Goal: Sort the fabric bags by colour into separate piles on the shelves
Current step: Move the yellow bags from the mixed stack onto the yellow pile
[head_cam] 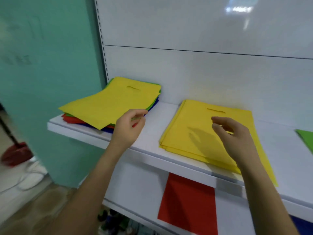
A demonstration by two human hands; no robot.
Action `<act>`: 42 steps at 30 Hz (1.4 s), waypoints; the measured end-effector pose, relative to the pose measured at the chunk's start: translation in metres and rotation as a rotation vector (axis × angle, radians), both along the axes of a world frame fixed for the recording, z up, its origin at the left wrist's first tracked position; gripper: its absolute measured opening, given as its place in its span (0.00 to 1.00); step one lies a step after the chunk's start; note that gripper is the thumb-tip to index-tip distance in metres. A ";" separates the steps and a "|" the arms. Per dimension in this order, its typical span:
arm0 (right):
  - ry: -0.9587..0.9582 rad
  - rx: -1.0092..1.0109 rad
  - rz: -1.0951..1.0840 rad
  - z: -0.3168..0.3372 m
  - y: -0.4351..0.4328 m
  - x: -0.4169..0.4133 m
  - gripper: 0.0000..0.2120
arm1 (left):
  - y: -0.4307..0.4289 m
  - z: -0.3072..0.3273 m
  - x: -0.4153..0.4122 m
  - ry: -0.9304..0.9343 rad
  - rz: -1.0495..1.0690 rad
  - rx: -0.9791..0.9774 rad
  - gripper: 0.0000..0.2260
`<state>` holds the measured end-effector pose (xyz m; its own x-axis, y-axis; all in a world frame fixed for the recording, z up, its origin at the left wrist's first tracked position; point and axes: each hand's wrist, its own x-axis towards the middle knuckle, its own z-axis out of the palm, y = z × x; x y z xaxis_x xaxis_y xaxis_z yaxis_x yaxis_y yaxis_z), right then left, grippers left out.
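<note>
The white shelf point(152, 119) carries two stacks, one on each side of the left hand point(127, 129). To the right of that hand, directly beneath the right hand point(237, 134), the sorted yellow pile point(191, 133) is laid flat with its handle slots at the far end. To the left of and beyond the left fingertips, the unsorted mixed stack point(71, 118) is seen, topped by a yellow bag point(108, 104). That bag is skewed on the stack, and its long axis runs from the near left to the slotted far end. Its near right corner is met by the curled left fingers. Whether the corner is actually pinched cannot be told through the blur.

The right hand is held above the yellow pile with fingers loosely bent and nothing in them. The left hand is judged nearer to the next bag, which would need carrying rightward across the bare gap.

A red bag point(188, 200) lies on the shelf below the hands. A green bag point(306, 138) and something blue point(303, 224) are cut off at the right edge.
</note>
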<state>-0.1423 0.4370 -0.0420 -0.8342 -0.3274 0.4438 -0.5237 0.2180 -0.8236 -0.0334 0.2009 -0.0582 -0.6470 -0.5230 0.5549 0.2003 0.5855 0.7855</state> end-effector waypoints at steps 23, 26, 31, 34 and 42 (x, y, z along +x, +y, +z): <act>0.066 -0.026 0.091 -0.023 -0.234 0.172 0.08 | -0.198 -0.022 0.205 -0.071 0.217 -0.042 0.09; 0.087 -0.006 -0.008 -0.019 -0.236 0.172 0.08 | -0.217 -0.022 0.201 -0.039 0.149 -0.020 0.10; 0.162 0.090 -0.111 -0.004 -0.249 0.159 0.08 | -0.252 -0.014 0.173 -0.040 0.054 -0.040 0.09; 0.192 0.207 -0.132 0.007 -0.257 0.146 0.07 | -0.274 -0.005 0.149 -0.047 0.064 -0.073 0.08; 0.138 0.415 -0.288 0.011 -0.288 0.122 0.14 | -0.325 0.008 0.084 -0.116 0.014 -0.130 0.10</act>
